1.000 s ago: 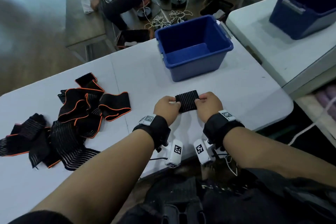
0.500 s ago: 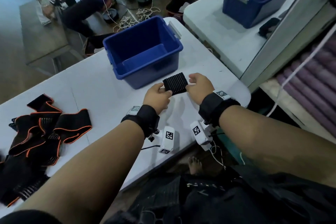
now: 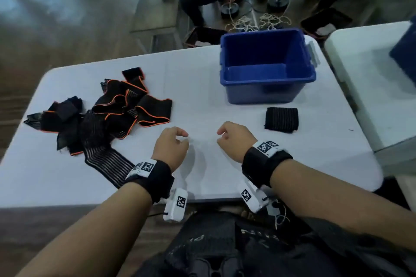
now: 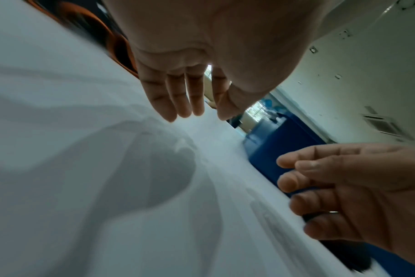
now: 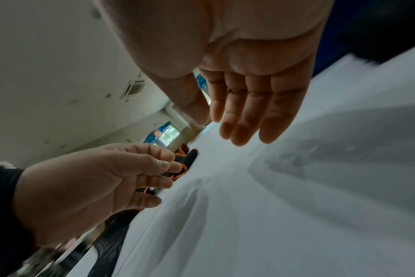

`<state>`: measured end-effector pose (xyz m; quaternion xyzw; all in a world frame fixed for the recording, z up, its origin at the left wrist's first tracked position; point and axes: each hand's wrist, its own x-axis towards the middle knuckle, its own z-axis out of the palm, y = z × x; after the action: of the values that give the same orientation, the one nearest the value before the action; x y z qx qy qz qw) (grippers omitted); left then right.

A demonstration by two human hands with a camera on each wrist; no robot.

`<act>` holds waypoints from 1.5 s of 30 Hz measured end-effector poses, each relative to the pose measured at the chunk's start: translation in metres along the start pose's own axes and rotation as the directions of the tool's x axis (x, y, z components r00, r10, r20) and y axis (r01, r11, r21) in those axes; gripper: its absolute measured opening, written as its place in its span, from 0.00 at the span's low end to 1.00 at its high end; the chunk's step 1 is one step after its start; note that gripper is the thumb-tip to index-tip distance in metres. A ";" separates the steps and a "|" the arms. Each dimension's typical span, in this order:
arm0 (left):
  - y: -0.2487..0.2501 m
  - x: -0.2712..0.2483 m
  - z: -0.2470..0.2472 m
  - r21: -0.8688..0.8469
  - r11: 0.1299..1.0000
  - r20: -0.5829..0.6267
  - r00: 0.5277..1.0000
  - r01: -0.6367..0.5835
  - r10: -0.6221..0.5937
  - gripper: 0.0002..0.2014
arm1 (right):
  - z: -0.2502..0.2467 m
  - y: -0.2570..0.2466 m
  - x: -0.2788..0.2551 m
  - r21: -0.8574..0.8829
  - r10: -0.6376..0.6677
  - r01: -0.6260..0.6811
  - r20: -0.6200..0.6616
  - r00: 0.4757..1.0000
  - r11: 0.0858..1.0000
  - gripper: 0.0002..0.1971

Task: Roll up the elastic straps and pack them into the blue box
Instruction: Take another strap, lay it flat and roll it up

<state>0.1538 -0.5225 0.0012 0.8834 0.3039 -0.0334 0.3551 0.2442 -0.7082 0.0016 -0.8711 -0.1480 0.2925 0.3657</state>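
Observation:
A rolled black elastic strap [image 3: 281, 119] lies on the white table [image 3: 202, 87], just in front of the blue box [image 3: 261, 93], whose inside shows nothing. My right hand [image 3: 221, 136] hovers left of the roll, fingers loosely curled and holding nothing. My left hand [image 3: 183, 137] hangs the same way beside it, a small gap between the two. A pile of unrolled black straps with orange edges [image 3: 108, 117] sprawls at the table's left. In the wrist views my left hand [image 4: 185, 105] and right hand [image 5: 237, 120] show bare palms above the table.
A second white table [image 3: 360, 74] stands close on the right with another blue box [image 3: 405, 56] at the frame edge. Beyond the far edge people sit by a brown table [image 3: 155, 7], with cords on the floor.
Both hands have let go of the rolled strap, which now lies by the blue box, and have drawn back toward me. My head has turned left, bringing the pile into view.

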 end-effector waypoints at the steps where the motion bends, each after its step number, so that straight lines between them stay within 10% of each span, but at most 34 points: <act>1: -0.018 -0.007 -0.012 0.021 1.000 -0.045 0.999 0.022 -0.021 0.06 | 0.011 -0.009 0.003 -0.021 -0.027 0.028 0.044 0.999 0.999 0.09; 6: -0.093 -0.048 -0.056 0.068 0.984 -0.258 0.956 0.164 -0.141 0.02 | 0.057 -0.047 0.014 -0.135 -0.141 0.174 0.227 0.964 0.975 0.08; 14: -0.140 -0.089 -0.050 0.306 0.911 -0.128 0.960 0.278 -0.250 0.29 | 0.099 -0.082 0.021 -0.238 -0.265 0.375 0.391 0.881 0.896 0.08; 26: -0.111 -0.101 -0.051 0.173 0.962 -0.248 0.954 0.212 -0.165 0.12 | 0.122 -0.093 0.011 -0.129 -0.372 0.499 0.516 0.772 0.857 0.24; 36: -0.091 -0.087 -0.083 -0.377 0.925 -0.316 0.944 -0.036 -0.092 0.14 | 0.126 -0.111 0.018 -0.060 -0.473 0.529 0.369 0.800 0.847 0.05; 45: -0.145 -0.035 -0.138 -0.414 0.910 -0.314 0.938 0.008 -0.151 0.13 | 0.124 -0.155 0.028 0.023 -0.509 0.508 0.025 0.861 0.861 0.10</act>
<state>0.0219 -0.3697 0.0252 0.7694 0.3968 0.1681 0.4715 0.1828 -0.5194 0.0327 -0.7939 -0.3755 0.1999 0.4344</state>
